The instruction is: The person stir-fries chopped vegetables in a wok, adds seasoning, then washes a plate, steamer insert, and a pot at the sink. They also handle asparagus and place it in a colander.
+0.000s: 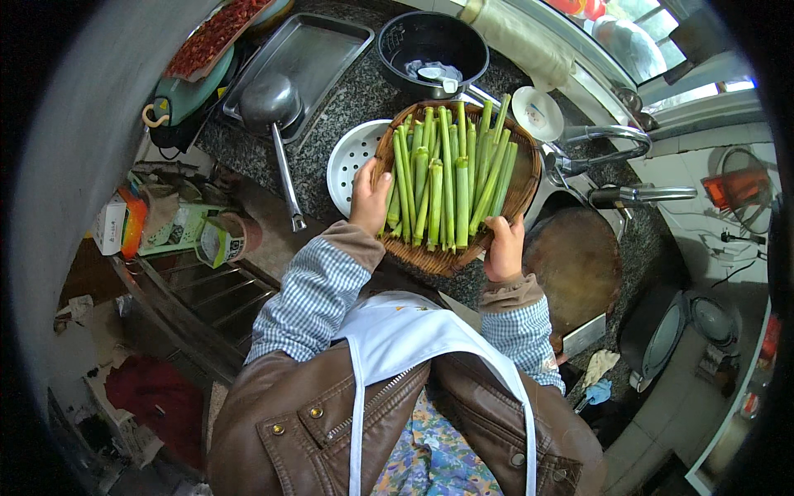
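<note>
A round woven wicker basket is held between my two hands over the worktop. Many cut green stalks lie in it side by side, their ends towards me. On the basket's left rim is my left hand, thumb on top and its other fingers partly hidden. My right hand grips the near right rim, close to the stalk ends. Partly under the basket's left side, a white perforated colander shows.
Left of the basket lie a metal ladle and a steel tray. Behind it stands a black pot. To the right are a tap, a round wooden chopping board and a cleaver blade. A small white dish sits by the windowsill.
</note>
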Tool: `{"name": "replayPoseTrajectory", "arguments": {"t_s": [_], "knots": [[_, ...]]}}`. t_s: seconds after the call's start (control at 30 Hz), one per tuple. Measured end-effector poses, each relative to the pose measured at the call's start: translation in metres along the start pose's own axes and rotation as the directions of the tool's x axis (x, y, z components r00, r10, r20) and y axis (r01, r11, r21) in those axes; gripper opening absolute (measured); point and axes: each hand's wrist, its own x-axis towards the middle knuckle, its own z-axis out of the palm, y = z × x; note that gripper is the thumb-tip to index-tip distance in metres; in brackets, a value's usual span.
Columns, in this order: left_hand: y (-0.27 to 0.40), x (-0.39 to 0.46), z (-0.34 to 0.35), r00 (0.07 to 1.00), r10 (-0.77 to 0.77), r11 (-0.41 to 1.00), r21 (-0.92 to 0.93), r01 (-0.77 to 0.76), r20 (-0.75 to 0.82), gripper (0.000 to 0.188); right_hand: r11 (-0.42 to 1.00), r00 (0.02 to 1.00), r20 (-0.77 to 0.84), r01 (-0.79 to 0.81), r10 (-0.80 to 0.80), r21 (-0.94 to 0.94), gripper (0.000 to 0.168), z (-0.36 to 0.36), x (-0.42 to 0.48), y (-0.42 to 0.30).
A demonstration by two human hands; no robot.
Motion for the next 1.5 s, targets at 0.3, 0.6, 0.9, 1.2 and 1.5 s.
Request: {"name": "replayPoseTrajectory", "arguments": {"t_s": [0.3, 0.6, 0.9, 1.2, 1.5], "knots": [[0.051, 0.019, 0.002, 0.87, -0.46, 0.765, -0.417, 0.491, 0.18, 0.073, 0.899, 0.934, 0.225, 0.335, -0.278, -0.281, 0.038, 0.06, 0.015, -0.032], [0.07, 0.03, -0.014, 0.784, -0.565, 0.633, -0.474, 0.612, 0.257, 0.08, 0.874, 0.927, 0.233, 0.358, -0.292, -0.329, 0.048, 0.077, 0.024, -0.042], [-0.009, 0.038, -0.014, 0.752, -0.526, 0.51, -0.561, 0.652, 0.397, 0.077, 0.66, 0.917, 0.138, 0.368, -0.374, -0.655, 0.052, 0.094, 0.015, -0.05], [0.021, 0.015, -0.02, 0.757, -0.473, 0.366, -0.681, 0.634, 0.451, 0.07, 0.369, 0.797, 0.27, 0.513, -0.541, -0.775, 0.049, 0.123, 0.004, -0.064], [0.037, 0.005, -0.015, 0.744, -0.338, 0.215, -0.723, 0.657, 0.576, 0.056, 0.188, 0.711, 0.414, 0.602, -0.569, -0.776, 0.056, 0.13, -0.013, -0.072]]}}
